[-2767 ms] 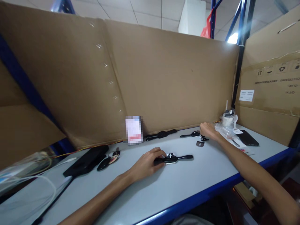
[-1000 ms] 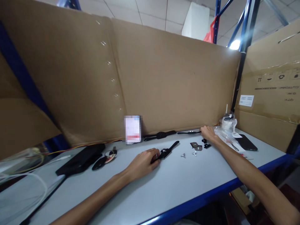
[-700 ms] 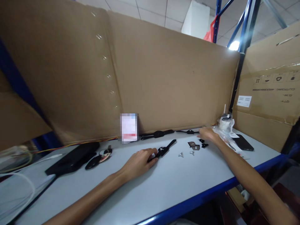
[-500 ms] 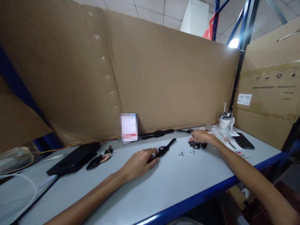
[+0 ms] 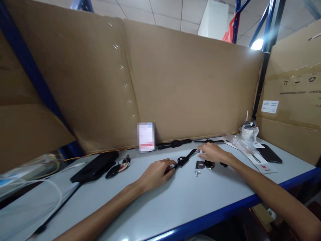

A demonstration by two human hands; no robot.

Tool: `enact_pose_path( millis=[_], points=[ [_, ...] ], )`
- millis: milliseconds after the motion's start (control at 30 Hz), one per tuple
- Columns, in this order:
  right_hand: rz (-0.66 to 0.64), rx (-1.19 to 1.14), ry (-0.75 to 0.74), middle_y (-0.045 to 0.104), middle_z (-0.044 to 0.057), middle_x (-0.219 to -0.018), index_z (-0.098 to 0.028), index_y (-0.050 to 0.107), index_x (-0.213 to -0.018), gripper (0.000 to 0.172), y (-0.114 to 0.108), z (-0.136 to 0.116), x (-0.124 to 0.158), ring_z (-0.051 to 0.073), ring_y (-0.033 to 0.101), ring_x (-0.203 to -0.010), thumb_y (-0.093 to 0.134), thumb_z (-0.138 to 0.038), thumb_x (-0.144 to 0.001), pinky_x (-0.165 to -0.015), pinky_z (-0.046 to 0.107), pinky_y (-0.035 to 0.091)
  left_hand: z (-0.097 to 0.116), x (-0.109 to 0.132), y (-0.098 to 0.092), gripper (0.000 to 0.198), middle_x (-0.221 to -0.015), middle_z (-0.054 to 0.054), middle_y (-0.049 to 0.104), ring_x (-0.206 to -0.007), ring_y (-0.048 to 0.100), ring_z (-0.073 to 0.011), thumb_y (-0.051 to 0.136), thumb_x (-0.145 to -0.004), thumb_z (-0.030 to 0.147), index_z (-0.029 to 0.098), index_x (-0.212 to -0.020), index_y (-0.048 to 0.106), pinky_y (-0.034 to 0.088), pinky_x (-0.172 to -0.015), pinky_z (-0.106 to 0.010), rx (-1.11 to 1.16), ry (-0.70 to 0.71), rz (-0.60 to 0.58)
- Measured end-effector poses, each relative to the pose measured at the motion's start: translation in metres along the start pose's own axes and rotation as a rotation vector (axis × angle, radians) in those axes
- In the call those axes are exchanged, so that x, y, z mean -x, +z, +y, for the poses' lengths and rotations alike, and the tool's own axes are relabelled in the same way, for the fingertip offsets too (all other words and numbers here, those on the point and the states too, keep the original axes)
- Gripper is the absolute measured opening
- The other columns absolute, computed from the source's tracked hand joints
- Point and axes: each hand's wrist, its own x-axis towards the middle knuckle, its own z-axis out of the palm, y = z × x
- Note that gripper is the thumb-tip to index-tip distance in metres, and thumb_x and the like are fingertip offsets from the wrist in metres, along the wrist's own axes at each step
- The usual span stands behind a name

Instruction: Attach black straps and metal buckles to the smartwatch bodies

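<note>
My left hand [image 5: 159,172] rests on the white tabletop, its thumb and fingers closed round the near strap end of a black watch [image 5: 182,161]. The watch's other strap end points away to the right. My right hand [image 5: 215,153] is lowered over the back right of the table, thumb and fingers apart, with nothing visible between them. Just below it lie a dark square plate [image 5: 200,164] and small black parts [image 5: 208,164], partly covered by the hand. Small silvery wing-shaped pieces [image 5: 197,173] sit nearer to me. Behind the right hand lies another black watch [image 5: 209,141].
A third black strapped device [image 5: 177,144] lies along the cardboard wall [image 5: 188,83], beside a blurred upright card [image 5: 146,137]. Leftward are keys [image 5: 112,171] and a black box [image 5: 94,167] with cables. Rightward are plastic bags [image 5: 238,142], a lidded cup [image 5: 248,130] and a phone [image 5: 270,153].
My right hand has come away from the watch at the back and its fingers have spread, moving nearer the dark plate. My left hand keeps its hold. The whole view has shifted slightly.
</note>
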Motion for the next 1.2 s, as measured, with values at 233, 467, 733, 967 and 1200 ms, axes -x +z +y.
enact_pose_path(
  millis=[233,467,733,967,1200],
  points=[
    [0.079,0.018,-0.118,0.066,0.009,-0.111,-0.022,0.07,-0.117,0.028,0.023,-0.001,-0.01,0.022,0.062,-0.103,0.057,-0.02,-0.092,-0.079,0.027,0.041,-0.014,-0.006,0.009,0.033,-0.105,-0.01,0.066,-0.102,0.062,-0.0262,0.043,-0.095,0.028,0.02,-0.116,0.067,0.05,-0.088,-0.039,0.072,0.037,0.136],
    [0.002,0.122,-0.077,0.073,0.01,-0.103,-0.019,0.074,-0.102,0.025,0.018,0.005,-0.016,0.023,0.067,-0.092,0.052,-0.023,-0.094,-0.071,0.027,0.038,-0.027,-0.01,0.019,0.031,-0.107,-0.01,0.064,-0.105,0.059,-0.0276,0.048,-0.094,0.029,0.02,-0.118,0.065,0.049,-0.093,-0.045,0.07,0.025,0.235],
    [-0.143,0.189,0.269,0.072,0.016,-0.113,-0.018,0.076,-0.108,0.028,0.004,0.053,-0.01,0.028,0.066,-0.107,0.056,-0.017,-0.087,-0.079,0.028,0.042,-0.032,-0.01,0.024,0.032,-0.115,-0.009,0.059,-0.107,0.058,-0.026,0.048,-0.095,0.033,0.023,-0.122,0.06,0.049,-0.096,-0.046,0.063,0.062,0.36],
    [-0.121,0.212,0.43,0.07,0.019,-0.118,-0.017,0.072,-0.118,0.038,-0.004,0.096,-0.001,0.03,0.066,-0.108,0.056,-0.012,-0.083,-0.08,0.031,0.046,-0.034,-0.01,0.027,0.031,-0.113,-0.01,0.06,-0.104,0.06,-0.0255,0.047,-0.095,0.034,0.021,-0.117,0.063,0.05,-0.095,-0.046,0.087,0.077,0.315],
    [-0.111,0.159,0.414,0.072,0.017,-0.114,-0.017,0.076,-0.109,0.028,0.005,0.091,-0.007,0.029,0.068,-0.105,0.065,-0.023,-0.083,-0.078,0.03,0.046,-0.03,-0.009,0.025,0.032,-0.113,-0.011,0.062,-0.105,0.061,-0.0261,0.047,-0.094,0.036,0.02,-0.115,0.065,0.051,-0.095,-0.046,0.105,0.067,0.29]
  ],
)
